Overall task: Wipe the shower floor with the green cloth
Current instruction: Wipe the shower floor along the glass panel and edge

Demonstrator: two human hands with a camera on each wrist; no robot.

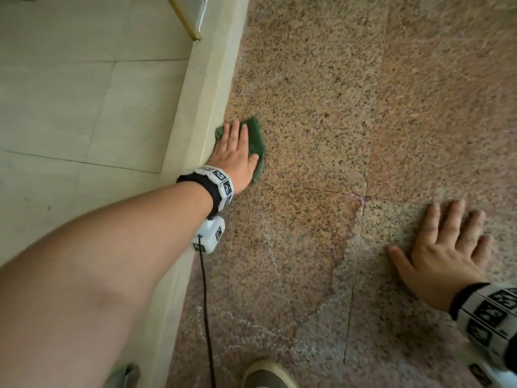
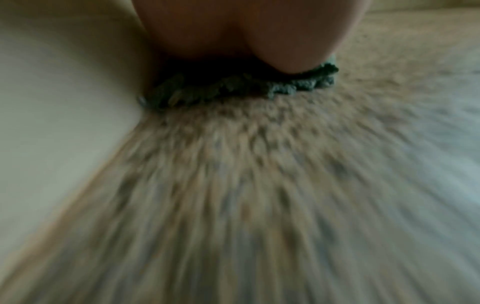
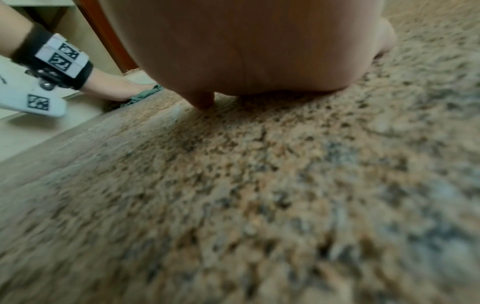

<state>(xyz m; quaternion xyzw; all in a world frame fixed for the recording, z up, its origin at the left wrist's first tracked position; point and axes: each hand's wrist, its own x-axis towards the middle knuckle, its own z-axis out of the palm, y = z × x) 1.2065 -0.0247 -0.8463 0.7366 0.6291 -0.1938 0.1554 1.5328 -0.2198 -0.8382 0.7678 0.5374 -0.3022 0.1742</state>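
The green cloth (image 1: 256, 142) lies flat on the speckled granite shower floor (image 1: 321, 93), close against the cream curb (image 1: 201, 107). My left hand (image 1: 233, 151) presses it down with straight fingers, palm flat on top. In the left wrist view the cloth (image 2: 233, 88) shows as a crumpled green edge under the heel of my hand (image 2: 259, 35), beside the curb (image 2: 64, 102). My right hand (image 1: 444, 247) rests spread flat on the floor at the right, holding nothing. The right wrist view shows its palm (image 3: 246, 45) on the granite, with the cloth (image 3: 145, 94) far off.
Pale tiles (image 1: 70, 102) lie beyond the curb on the left, with a brass frame post (image 1: 183, 21) at the top. A wet patch with whitish streaks (image 1: 279, 264) spreads over the near floor. My shoe (image 1: 265, 373) stands at the bottom edge; a black cable (image 1: 205, 303) hangs from my left wrist.
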